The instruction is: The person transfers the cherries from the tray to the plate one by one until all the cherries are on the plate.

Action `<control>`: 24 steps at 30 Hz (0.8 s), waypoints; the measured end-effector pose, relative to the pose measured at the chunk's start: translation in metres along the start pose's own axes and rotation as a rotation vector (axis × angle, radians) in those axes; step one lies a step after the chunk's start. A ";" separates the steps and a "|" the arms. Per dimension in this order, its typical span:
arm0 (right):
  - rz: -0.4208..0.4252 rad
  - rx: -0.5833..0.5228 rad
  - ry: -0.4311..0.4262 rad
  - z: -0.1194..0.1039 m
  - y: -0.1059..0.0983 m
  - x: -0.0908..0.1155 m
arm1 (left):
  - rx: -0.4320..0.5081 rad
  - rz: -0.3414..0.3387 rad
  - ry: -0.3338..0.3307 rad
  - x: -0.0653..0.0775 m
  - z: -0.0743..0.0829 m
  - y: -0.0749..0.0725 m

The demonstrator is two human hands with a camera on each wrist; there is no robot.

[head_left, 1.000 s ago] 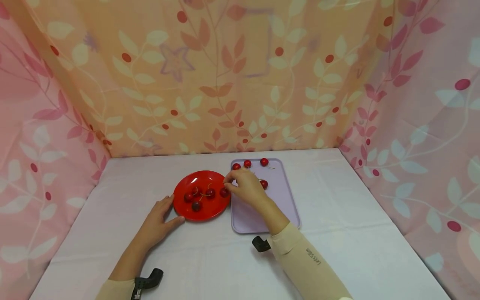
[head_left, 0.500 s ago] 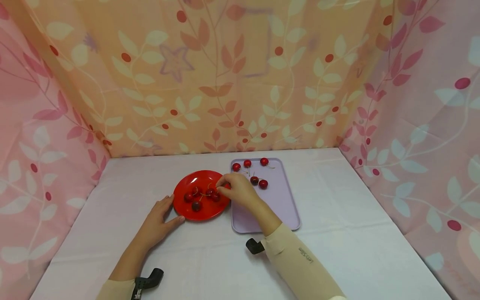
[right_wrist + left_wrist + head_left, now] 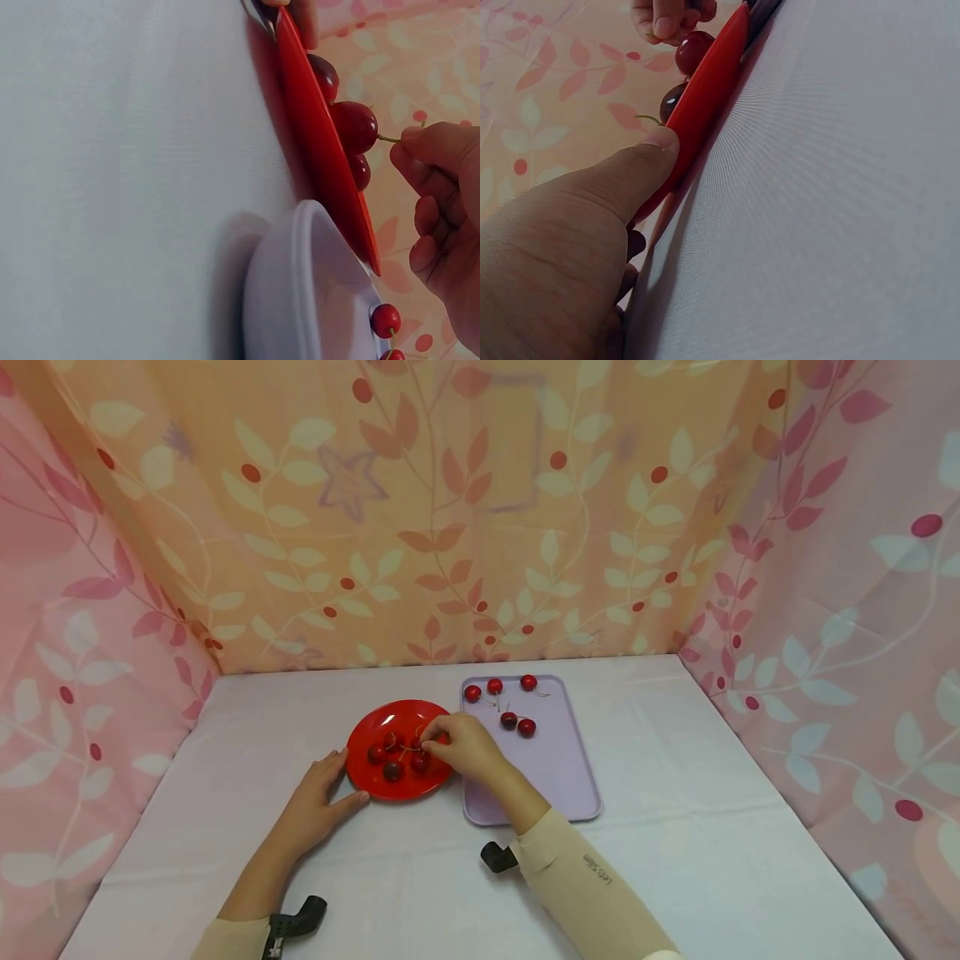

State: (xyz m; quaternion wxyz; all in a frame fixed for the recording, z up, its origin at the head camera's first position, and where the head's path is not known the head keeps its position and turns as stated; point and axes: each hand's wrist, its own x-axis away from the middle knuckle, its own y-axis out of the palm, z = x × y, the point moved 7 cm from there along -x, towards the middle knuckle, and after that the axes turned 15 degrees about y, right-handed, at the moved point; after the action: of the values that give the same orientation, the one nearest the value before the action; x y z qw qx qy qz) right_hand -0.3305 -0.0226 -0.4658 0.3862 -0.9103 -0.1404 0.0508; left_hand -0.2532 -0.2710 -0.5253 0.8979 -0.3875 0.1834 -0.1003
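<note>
On the red plate (image 3: 380, 722) lie several dark red cherries with stems. My right hand (image 3: 471, 748) is over the plate's right side, thumb and forefinger pinching a cherry's thin green stem. In the right wrist view that cherry (image 3: 354, 126) hangs from the fingertips right at the plate, close against other cherries. At the plate's left edge, my left hand (image 3: 318, 797) rests with spread fingers along the rim. The left wrist view has its thumb (image 3: 649, 157) against the red rim.
A lilac rectangular tray (image 3: 555, 768) stands right beside the plate, with several cherries (image 3: 509, 721) toward its far end. White cloth (image 3: 675, 827) covers the table. Floral curtains (image 3: 480, 527) enclose the back and both sides.
My right hand has moved left and slightly down from the tray's edge over the plate, carrying the cherry by its stem toward the other cherries. My left hand stays at the rim.
</note>
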 end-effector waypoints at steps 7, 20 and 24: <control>-0.001 -0.042 0.004 -0.002 0.007 0.000 | -0.010 -0.004 0.007 -0.002 0.002 0.000; 0.107 -0.014 0.014 -0.002 0.012 -0.004 | -0.016 -0.008 0.009 -0.001 0.001 0.000; 0.102 0.000 0.016 -0.002 0.015 -0.003 | -0.018 -0.007 0.011 -0.001 0.002 0.000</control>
State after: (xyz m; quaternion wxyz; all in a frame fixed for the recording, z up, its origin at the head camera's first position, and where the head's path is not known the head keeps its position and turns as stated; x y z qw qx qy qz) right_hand -0.3294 -0.0343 -0.4750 0.3844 -0.9165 -0.0906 0.0634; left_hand -0.2538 -0.2697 -0.5239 0.8929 -0.3958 0.1879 -0.1039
